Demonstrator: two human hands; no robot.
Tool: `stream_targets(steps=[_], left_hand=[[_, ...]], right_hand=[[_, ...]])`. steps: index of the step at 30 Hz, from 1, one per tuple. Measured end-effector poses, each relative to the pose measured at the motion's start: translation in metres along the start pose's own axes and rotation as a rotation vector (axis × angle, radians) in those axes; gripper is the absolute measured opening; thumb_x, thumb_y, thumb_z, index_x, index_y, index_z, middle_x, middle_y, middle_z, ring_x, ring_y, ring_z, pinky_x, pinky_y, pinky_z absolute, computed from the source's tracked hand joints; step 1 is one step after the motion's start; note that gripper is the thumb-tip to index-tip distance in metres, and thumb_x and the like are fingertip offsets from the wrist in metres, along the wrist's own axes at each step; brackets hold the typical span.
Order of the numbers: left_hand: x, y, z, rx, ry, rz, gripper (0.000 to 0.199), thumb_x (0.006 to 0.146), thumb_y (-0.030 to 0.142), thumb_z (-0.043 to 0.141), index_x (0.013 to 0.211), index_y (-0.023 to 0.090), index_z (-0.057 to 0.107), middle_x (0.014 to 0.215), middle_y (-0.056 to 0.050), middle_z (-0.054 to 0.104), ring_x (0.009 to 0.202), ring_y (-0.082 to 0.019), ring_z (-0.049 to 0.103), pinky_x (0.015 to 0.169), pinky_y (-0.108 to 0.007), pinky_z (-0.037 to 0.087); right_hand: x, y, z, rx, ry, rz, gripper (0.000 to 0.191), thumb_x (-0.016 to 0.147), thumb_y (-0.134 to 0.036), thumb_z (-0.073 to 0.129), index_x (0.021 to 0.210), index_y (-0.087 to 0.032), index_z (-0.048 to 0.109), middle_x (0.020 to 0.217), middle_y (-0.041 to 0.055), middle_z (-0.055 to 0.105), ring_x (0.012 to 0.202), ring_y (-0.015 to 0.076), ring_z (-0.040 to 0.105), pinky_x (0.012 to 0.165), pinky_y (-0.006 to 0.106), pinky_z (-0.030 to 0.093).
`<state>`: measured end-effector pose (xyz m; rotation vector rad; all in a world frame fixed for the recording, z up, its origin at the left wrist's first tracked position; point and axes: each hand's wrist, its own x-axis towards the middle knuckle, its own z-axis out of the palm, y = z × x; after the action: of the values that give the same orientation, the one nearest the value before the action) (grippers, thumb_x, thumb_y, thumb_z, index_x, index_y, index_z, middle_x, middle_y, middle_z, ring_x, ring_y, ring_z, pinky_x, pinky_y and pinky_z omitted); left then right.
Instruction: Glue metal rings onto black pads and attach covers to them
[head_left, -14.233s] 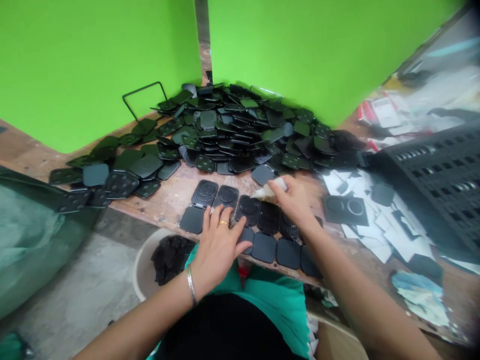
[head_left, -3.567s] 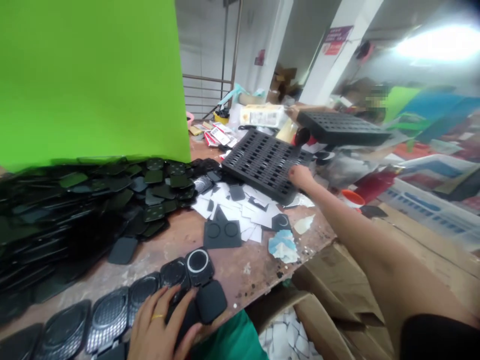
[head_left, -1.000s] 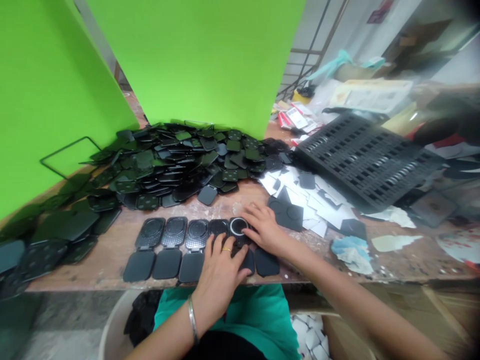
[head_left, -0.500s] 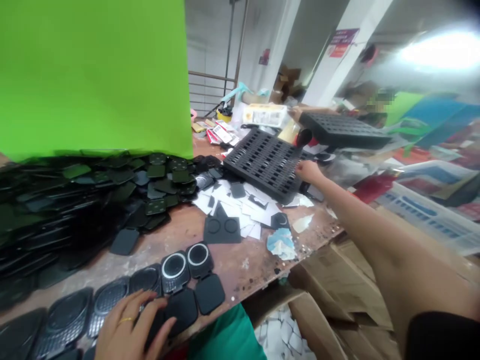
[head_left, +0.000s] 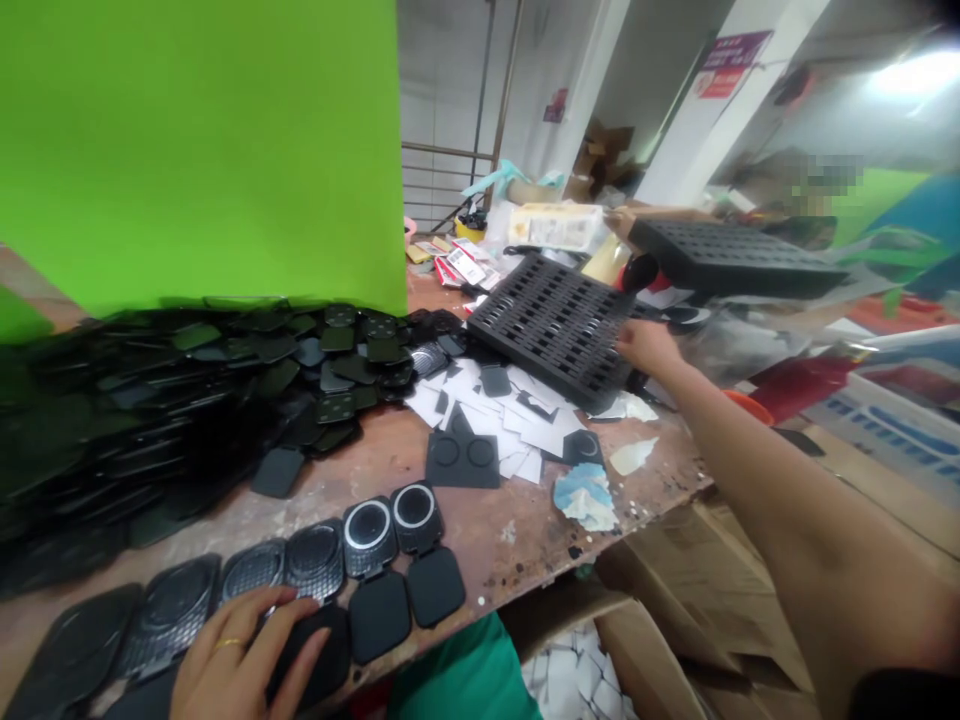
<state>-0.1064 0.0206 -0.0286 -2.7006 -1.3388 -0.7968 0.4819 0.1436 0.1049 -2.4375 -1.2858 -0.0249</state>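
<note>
My left hand (head_left: 244, 655), with a ring on one finger, rests fingers apart on a row of opened black cases (head_left: 315, 560) along the table's front. Two cases at the row's right end bear white rings (head_left: 367, 524). My right hand (head_left: 646, 345) reaches far out to the right edge of a black slotted tray (head_left: 551, 325); its fingers are bent together there, and what they pinch is too small to make out. Metallic bits show in several slots. White paper sheets (head_left: 517, 425) and a black sheet with two ring marks (head_left: 463, 458) lie before the tray.
A large heap of black cases (head_left: 225, 400) fills the left, before a green panel (head_left: 202, 150). A second slotted tray (head_left: 735, 255) stands behind at the right. An open carton (head_left: 630, 630) with white pieces is below the table edge. Someone's arm (head_left: 41, 290) shows at far left.
The view has turned slightly, so the scene sits farther right. My left hand has shifted a little left along the cases. My right hand remains at the tray's edge. Another person's arm has appeared at far left.
</note>
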Motion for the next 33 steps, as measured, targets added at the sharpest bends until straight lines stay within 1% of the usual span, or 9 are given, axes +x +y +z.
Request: stream_targets(steps=[4, 8, 11, 14, 17, 19, 22, 25, 33], left_hand=[[0.001, 0.005, -0.004, 0.004, 0.030, -0.034, 0.034, 0.098, 0.049, 0.045, 0.109, 0.021, 0.062, 0.108, -0.010, 0.059, 0.100, -0.029, 0.055, 0.087, -0.045, 0.045], [0.002, 0.019, -0.012, 0.032, 0.013, -0.047, 0.030, 0.098, 0.038, 0.049, 0.114, 0.017, 0.063, 0.111, -0.012, 0.061, 0.105, -0.031, 0.053, 0.089, -0.047, 0.047], [0.001, 0.035, -0.020, 0.052, -0.057, -0.109, 0.029, 0.097, 0.030, 0.053, 0.122, 0.018, 0.063, 0.118, -0.011, 0.062, 0.114, -0.032, 0.049, 0.095, -0.051, 0.047], [0.000, 0.048, -0.025, 0.070, -0.138, -0.182, 0.031, 0.094, 0.026, 0.058, 0.124, 0.020, 0.064, 0.122, -0.009, 0.062, 0.118, -0.033, 0.046, 0.099, -0.053, 0.047], [-0.003, 0.054, -0.027, 0.081, -0.184, -0.232, 0.034, 0.091, 0.026, 0.063, 0.124, 0.019, 0.064, 0.125, -0.009, 0.061, 0.121, -0.034, 0.044, 0.103, -0.057, 0.044], [-0.004, 0.056, -0.027, 0.079, -0.202, -0.251, 0.037, 0.090, 0.026, 0.065, 0.126, 0.019, 0.063, 0.127, -0.010, 0.060, 0.122, -0.035, 0.043, 0.105, -0.059, 0.042], [-0.005, 0.057, -0.027, 0.064, -0.214, -0.262, 0.039, 0.089, 0.024, 0.066, 0.127, 0.018, 0.061, 0.128, -0.009, 0.059, 0.122, -0.034, 0.042, 0.106, -0.058, 0.041], [-0.005, 0.056, -0.027, 0.047, -0.215, -0.265, 0.039, 0.088, 0.025, 0.067, 0.127, 0.019, 0.061, 0.126, -0.009, 0.059, 0.122, -0.034, 0.043, 0.107, -0.057, 0.040], [-0.007, 0.054, -0.027, 0.013, -0.239, -0.291, 0.038, 0.090, 0.027, 0.066, 0.127, 0.020, 0.062, 0.126, -0.009, 0.059, 0.123, -0.034, 0.042, 0.110, -0.059, 0.035]], right_hand=[[-0.032, -0.030, -0.029, 0.278, -0.006, 0.012, 0.004, 0.082, -0.013, 0.065, 0.086, -0.011, 0.065, 0.074, 0.0068, 0.066, 0.066, 0.0137, 0.060, 0.068, 0.028, 0.048], [-0.082, -0.072, -0.023, 0.553, -0.157, -0.030, 0.012, 0.084, -0.016, 0.066, 0.094, -0.010, 0.066, 0.077, 0.0053, 0.069, 0.059, 0.0103, 0.061, 0.066, 0.026, 0.054], [-0.129, -0.110, 0.004, 0.698, -0.342, -0.124, 0.012, 0.081, -0.022, 0.070, 0.089, -0.013, 0.071, 0.074, 0.0051, 0.071, 0.062, 0.0136, 0.066, 0.067, 0.028, 0.056], [-0.184, -0.151, 0.040, 0.731, -0.484, -0.408, 0.011, 0.076, -0.027, 0.073, 0.081, -0.017, 0.075, 0.073, 0.0038, 0.074, 0.066, 0.0182, 0.069, 0.068, 0.030, 0.057], [-0.241, -0.187, 0.080, 0.777, -0.398, -0.792, 0.011, 0.082, -0.023, 0.065, 0.081, -0.021, 0.076, 0.085, 0.0048, 0.076, 0.078, 0.0202, 0.071, 0.076, 0.034, 0.058], [-0.273, -0.205, 0.106, 0.802, -0.318, -0.961, 0.017, 0.088, -0.019, 0.059, 0.087, -0.020, 0.076, 0.092, 0.0076, 0.076, 0.086, 0.0209, 0.071, 0.082, 0.035, 0.058], [-0.304, -0.220, 0.137, 0.764, -0.209, -1.078, 0.021, 0.092, -0.018, 0.054, 0.096, -0.019, 0.075, 0.099, 0.0112, 0.074, 0.091, 0.0218, 0.071, 0.082, 0.035, 0.059], [-0.315, -0.224, 0.152, 0.705, -0.173, -1.112, 0.024, 0.094, -0.018, 0.052, 0.103, -0.018, 0.074, 0.103, 0.0127, 0.071, 0.096, 0.0224, 0.069, 0.085, 0.035, 0.059], [-0.323, -0.217, 0.149, 0.470, -0.253, -1.192, 0.029, 0.096, -0.015, 0.046, 0.108, -0.017, 0.072, 0.108, 0.0162, 0.069, 0.101, 0.0263, 0.067, 0.084, 0.040, 0.060]])
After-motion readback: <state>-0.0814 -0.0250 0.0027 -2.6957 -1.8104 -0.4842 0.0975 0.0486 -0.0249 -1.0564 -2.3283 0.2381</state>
